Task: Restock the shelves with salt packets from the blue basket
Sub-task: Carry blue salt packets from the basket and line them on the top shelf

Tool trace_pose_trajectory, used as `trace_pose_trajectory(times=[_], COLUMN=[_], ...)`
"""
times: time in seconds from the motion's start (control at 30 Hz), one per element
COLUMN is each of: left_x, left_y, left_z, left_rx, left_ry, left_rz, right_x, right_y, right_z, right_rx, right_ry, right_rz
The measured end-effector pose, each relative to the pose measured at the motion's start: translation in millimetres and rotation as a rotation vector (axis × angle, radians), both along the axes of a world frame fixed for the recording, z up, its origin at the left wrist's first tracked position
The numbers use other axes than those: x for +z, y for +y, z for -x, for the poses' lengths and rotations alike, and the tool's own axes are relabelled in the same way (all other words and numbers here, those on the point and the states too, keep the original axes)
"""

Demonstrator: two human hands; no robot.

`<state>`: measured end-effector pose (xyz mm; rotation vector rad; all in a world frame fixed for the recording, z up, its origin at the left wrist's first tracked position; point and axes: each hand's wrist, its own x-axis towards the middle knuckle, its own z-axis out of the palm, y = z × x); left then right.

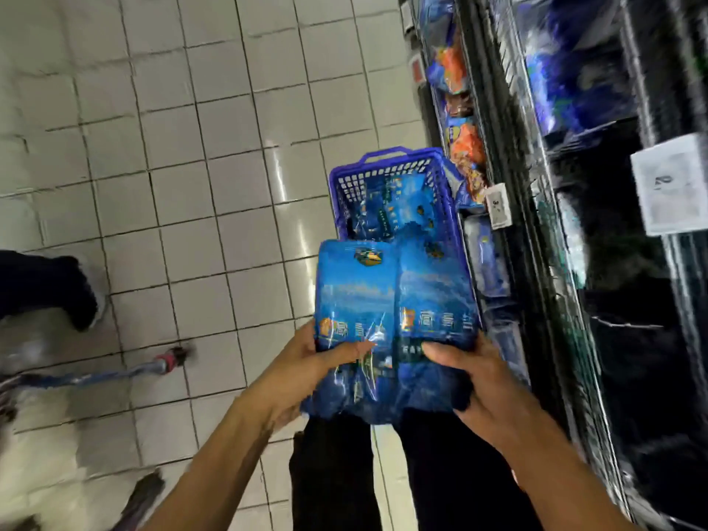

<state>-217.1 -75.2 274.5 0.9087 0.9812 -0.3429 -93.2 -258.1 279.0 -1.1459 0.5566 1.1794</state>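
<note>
Two blue salt packets (pixel 390 300) lie side by side in front of me, held up over my legs. My left hand (pixel 306 362) grips the lower left edge of the left packet, thumb on top. My right hand (pixel 475 373) grips the lower right edge of the right packet. Beyond them on the tiled floor stands the blue basket (pixel 344 185), with more blue salt packets (pixel 398 208) inside. The shelves (pixel 536 224) run along the right side, dark and blurred, partly stocked with blue packets (pixel 567 70).
Orange-and-blue packets (pixel 459 136) fill a lower shelf next to the basket. White price tags (pixel 674 185) hang on the shelf rails. Another person's dark shoe (pixel 72 289) stands at the left, with a mop-like handle (pixel 115 373) on the white tiled floor (pixel 191 147).
</note>
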Motion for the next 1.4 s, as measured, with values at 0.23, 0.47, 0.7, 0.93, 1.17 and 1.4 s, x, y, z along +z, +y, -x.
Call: trace_pose_trajectory(times=[0.23,0.47,0.7,0.93,1.17,1.4], left_x=[129.2,223.1,255.4,249.4,251.1,258.0], left_y=[-7.3,-22.5,-30.9,-76.1,-168.7,-296.1], left_z=[33.7,28.0,-5.7,-30.0,-12.9,57.0], left_rx=[0.177,0.125,-0.132,-0.696,-1.232,-1.603], left_ry=[-0.003,-0.080,-0.249,-0.320,-0.393,-0.522], left_rz=[-0.197,-0.287,-0.245,-0.199,-0.178,-0.138], right_x=[133.6,222.1,254.3,261.1,263.3,275.8], right_y=[-45.2,-58.7,-93.8,-136.5,-179.0,-209.5], right_z=[4.8,18.7,56.3,151.2,288.8,421.2], right_rx=[0.038,-0.010,-0.275,-0.778,-1.309,-1.779], right_ry=[-0.010,-0.146,-0.382,-0.453,-0.423,-0.415], right_rz=[0.053,0.036,0.023,0.231,0.367,0.445])
